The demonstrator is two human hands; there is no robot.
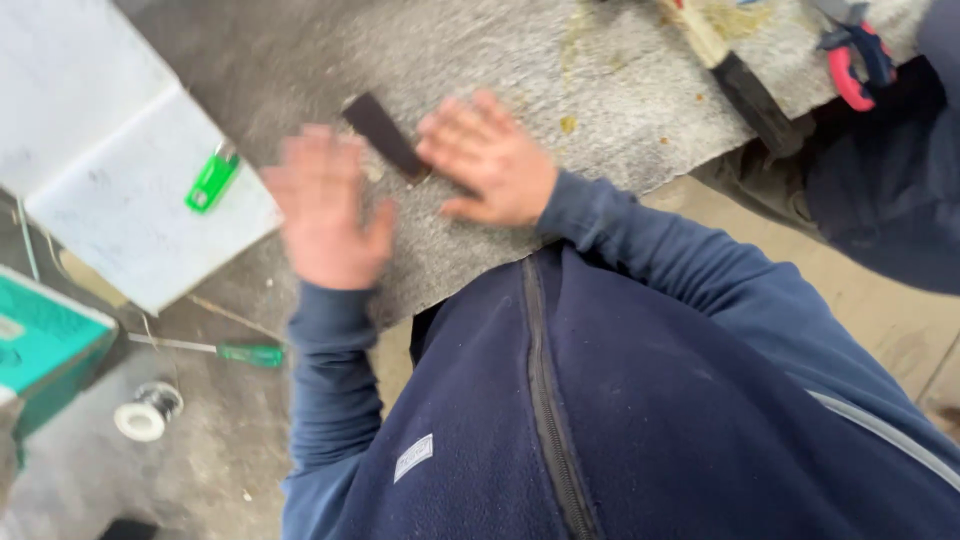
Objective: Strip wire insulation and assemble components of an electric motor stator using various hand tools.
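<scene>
Teal rectangular box (45,345) at near left edge, pale label on top. Small white rectangular label (413,457) sewn on dark blue fleece (650,420), near centre. Writing blurred.

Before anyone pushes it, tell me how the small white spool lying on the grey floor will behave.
The small white spool looks round with flanged ends, so it would probably roll if nudged. It seems small and likely light. Its wound strand may unwind; the picture is too blurred to be sure.
</scene>
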